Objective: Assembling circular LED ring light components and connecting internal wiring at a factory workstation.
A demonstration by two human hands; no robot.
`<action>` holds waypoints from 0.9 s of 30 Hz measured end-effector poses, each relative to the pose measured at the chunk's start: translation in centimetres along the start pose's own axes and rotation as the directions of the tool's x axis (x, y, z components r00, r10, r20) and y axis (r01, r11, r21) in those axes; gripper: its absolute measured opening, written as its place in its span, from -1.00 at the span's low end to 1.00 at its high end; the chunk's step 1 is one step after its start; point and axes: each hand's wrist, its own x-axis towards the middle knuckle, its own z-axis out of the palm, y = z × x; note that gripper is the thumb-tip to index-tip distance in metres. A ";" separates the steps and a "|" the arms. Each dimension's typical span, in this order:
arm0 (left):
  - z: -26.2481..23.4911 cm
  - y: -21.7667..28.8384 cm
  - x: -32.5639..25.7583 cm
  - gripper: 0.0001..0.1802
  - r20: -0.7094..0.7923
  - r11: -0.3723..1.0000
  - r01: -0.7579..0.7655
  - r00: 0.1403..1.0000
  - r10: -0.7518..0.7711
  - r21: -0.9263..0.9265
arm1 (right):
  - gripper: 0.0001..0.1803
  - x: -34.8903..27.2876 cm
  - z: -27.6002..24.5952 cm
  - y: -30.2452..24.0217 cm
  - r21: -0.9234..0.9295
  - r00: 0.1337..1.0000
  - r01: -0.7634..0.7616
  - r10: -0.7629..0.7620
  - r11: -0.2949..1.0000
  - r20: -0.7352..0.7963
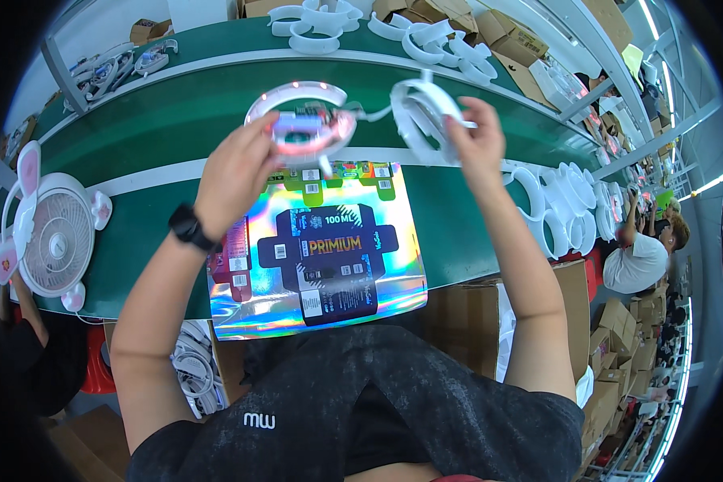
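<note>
My left hand (239, 170) is closed on a white ring-shaped plastic housing (317, 148). Circuit parts and a battery-like cylinder sit inside it, and small lights glow red along its rim. In my right hand (480, 143) is a second white curved plastic shell (404, 120), gripped at its right side and slightly blurred. A thin pale wire appears to run between the two pieces. Both are held above the green work surface (466, 233), just beyond a shiny printed sheet (402, 281) showing flattened box designs. My left wrist wears a black watch (189, 226).
A white fan with animal ears (56, 234) stands at left, near another person's arm (27, 297). White curved shells (566, 205) are stacked at right, with more shells (317, 24) across the far belt. Wired assemblies (104, 71) lie far left. Cardboard boxes (614, 329) and a seated person (636, 261) are at right.
</note>
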 end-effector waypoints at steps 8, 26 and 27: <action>-1.0 6.3 -12.4 -0.77 0.273 0.987 0.124 0.958 -0.092 -0.101 | -0.71 -6.3 -4.3 4.5 0.061 0.790 -0.612 0.607 0.788 0.084; 0.1 12.1 -11.2 -0.65 0.079 0.830 0.466 0.882 -0.466 -0.306 | -0.83 -15.1 6.2 0.0 -0.087 0.838 0.029 0.023 0.996 0.545; 0.0 11.9 -10.3 -0.63 0.068 0.893 0.383 0.923 -0.378 -0.239 | -0.83 -15.3 6.4 0.1 -0.090 0.837 0.026 0.028 0.996 0.547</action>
